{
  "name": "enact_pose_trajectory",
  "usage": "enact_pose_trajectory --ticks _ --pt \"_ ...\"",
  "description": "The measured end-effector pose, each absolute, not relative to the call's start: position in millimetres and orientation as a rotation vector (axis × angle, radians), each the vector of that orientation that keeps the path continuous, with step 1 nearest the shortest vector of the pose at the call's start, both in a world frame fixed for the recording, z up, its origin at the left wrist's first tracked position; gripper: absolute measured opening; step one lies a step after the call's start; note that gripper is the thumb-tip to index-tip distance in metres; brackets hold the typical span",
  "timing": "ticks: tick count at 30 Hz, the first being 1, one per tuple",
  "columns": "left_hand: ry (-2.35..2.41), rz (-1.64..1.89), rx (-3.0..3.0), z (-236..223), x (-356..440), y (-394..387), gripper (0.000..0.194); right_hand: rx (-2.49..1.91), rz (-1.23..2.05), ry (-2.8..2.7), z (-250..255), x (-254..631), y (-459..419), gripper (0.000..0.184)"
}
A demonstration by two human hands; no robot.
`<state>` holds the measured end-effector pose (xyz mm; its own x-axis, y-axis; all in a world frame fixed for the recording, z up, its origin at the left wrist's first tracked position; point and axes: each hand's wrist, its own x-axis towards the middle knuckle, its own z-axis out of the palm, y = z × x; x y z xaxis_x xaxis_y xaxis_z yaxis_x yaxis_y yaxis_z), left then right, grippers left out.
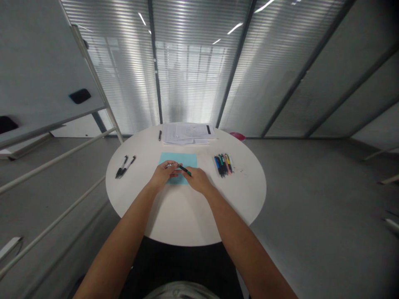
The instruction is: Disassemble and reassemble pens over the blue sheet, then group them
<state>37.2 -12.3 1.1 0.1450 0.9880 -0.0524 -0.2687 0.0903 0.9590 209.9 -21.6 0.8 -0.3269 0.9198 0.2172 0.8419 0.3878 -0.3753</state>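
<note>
Over a light blue sheet of paper [190, 158], my two hands meet on one dark pen [185, 170] with some green at its near end. My left hand [163, 172] pinches the pen's far left end between its fingertips. My right hand [198, 180] is closed around the near right part, thumb along it. The pen lies tilted and looks raised a little above the paper. Fingers hide its tip, so I cannot tell whether a cap is on it.
A round white table [187, 220] carries everything. To the right lies a row of several coloured pens [223, 165]; to the left, black-and-white pens [125, 167]. Printed papers [187, 133] and a dark pen [160, 136] lie at the back. A whiteboard frame [109, 112] stands left.
</note>
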Motion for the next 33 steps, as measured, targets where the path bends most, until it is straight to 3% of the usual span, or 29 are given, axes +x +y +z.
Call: enact_pose_trajectory --ticks 22,33 --pt "0.867 1.238 1.108 1 37 -14 0.041 -1.227 0.566 -2.057 -6 209 -18 0.036" --pt "0.876 1.302 1.130 -3 36 -11 0.032 -1.231 0.621 -2.059 -6 208 -20 0.032"
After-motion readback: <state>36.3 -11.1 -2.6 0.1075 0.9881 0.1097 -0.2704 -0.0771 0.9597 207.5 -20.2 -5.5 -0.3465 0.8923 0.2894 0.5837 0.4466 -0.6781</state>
